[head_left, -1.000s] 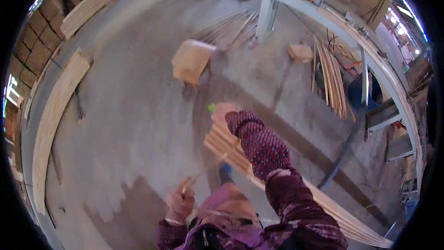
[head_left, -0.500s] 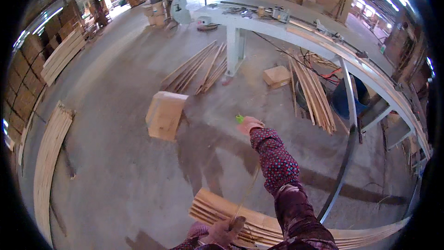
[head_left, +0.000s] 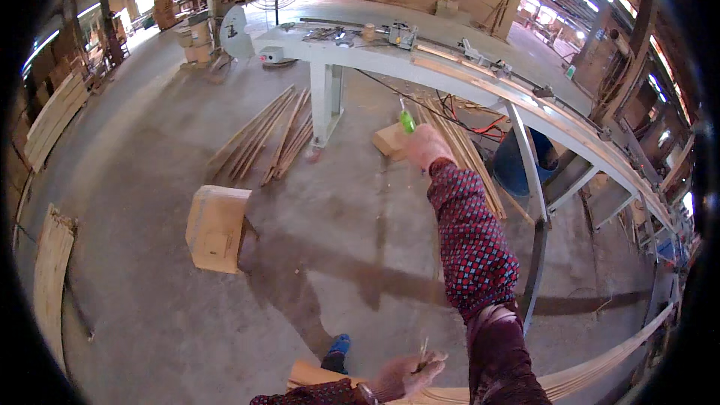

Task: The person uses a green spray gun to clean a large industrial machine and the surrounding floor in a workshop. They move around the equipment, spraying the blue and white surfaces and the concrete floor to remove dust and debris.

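Head view, the only one: right hand [head_left: 429, 146] is reached out ahead at arm's length, fingers wrapped round a bright green-handled tool with a thin tip [head_left: 406, 121]; tip points up and away from the body. In the picture it overlaps the low brown cardboard box [head_left: 386, 140]; can't judge the depth gap, so no call on contact. Left hand [head_left: 409, 376] is low, near the body, fingers closed on a thin, pale, stick-like piece [head_left: 424, 352]; exact kind unclear. Below it, a stack of long, pale brown wooden strips [head_left: 309, 375] runs along the lower edge and up toward the right; can't tell if the left hand touches it. Handling, my judgement: keep the tool tip pointed outward and off the left wrist, grip firm on the handle, left fingers well back from the tip, and mind the blue shoe [head_left: 340, 343] beside the stack when shifting feet. Containers: open blue plastic barrel [head_left: 517, 169] stands under the long pale green-grey workbench [head_left: 326, 97]; interior dark, contents not readable. Low brown box: no contents visible. Larger brown cardboard carton [head_left: 217, 226] on the floor, left of centre: a flat side faces us, inside hidden.
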The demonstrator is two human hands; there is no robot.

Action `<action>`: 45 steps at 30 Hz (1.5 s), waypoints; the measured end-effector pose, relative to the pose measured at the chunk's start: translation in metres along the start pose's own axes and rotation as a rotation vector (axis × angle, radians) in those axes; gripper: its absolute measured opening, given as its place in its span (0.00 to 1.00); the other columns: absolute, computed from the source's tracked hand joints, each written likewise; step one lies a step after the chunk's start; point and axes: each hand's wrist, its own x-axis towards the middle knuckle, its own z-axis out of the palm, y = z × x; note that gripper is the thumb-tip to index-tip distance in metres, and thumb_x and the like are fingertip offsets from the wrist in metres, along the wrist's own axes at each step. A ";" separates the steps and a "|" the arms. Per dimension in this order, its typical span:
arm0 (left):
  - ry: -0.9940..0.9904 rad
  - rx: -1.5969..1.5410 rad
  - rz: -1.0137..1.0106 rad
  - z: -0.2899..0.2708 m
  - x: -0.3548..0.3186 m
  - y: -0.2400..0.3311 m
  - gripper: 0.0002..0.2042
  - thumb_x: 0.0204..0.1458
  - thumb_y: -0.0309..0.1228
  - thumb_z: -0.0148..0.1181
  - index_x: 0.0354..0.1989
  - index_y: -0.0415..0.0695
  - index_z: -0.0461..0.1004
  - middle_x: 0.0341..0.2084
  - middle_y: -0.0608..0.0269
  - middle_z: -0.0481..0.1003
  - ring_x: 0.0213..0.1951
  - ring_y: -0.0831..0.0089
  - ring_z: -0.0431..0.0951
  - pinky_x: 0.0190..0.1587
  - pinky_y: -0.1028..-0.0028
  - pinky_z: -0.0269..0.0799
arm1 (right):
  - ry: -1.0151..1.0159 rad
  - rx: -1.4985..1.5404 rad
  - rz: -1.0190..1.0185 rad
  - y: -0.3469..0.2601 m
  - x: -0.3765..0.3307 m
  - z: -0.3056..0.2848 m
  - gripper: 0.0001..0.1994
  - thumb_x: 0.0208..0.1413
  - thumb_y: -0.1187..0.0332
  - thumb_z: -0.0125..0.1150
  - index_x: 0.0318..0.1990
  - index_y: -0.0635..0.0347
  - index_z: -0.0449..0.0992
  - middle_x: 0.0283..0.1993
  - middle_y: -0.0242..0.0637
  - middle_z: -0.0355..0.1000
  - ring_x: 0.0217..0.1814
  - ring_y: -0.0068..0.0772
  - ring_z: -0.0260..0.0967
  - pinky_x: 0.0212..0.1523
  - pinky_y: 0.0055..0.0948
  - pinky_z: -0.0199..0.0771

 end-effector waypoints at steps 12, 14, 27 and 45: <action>-0.064 0.360 0.104 -0.001 0.028 0.091 0.19 0.60 0.45 0.49 0.52 0.44 0.70 0.28 0.68 0.74 0.29 0.74 0.71 0.37 0.72 0.69 | 0.029 -0.029 -0.018 -0.009 0.047 -0.011 0.23 0.54 0.51 0.54 0.43 0.64 0.77 0.33 0.50 0.76 0.35 0.45 0.77 0.36 0.41 0.76; -0.178 0.161 0.112 -0.001 0.041 0.064 0.18 0.61 0.44 0.49 0.51 0.44 0.70 0.28 0.72 0.72 0.30 0.78 0.69 0.36 0.76 0.69 | -0.016 0.031 0.007 -0.001 0.054 -0.008 0.20 0.56 0.54 0.53 0.45 0.62 0.76 0.30 0.48 0.75 0.33 0.45 0.77 0.34 0.42 0.76; -0.141 0.294 0.078 0.015 0.031 0.095 0.16 0.61 0.42 0.49 0.51 0.46 0.71 0.23 0.77 0.66 0.25 0.83 0.65 0.30 0.78 0.66 | -0.115 0.585 0.039 0.026 0.070 0.008 0.20 0.52 0.54 0.59 0.37 0.67 0.72 0.21 0.35 0.67 0.19 0.32 0.69 0.19 0.33 0.72; -0.174 -0.516 0.149 0.042 0.038 0.028 0.18 0.58 0.43 0.53 0.52 0.49 0.69 0.21 0.77 0.64 0.22 0.86 0.63 0.26 0.81 0.63 | -0.249 1.532 -0.098 0.033 0.053 0.030 0.22 0.59 0.49 0.53 0.34 0.65 0.72 0.18 0.29 0.67 0.18 0.30 0.65 0.26 0.41 0.75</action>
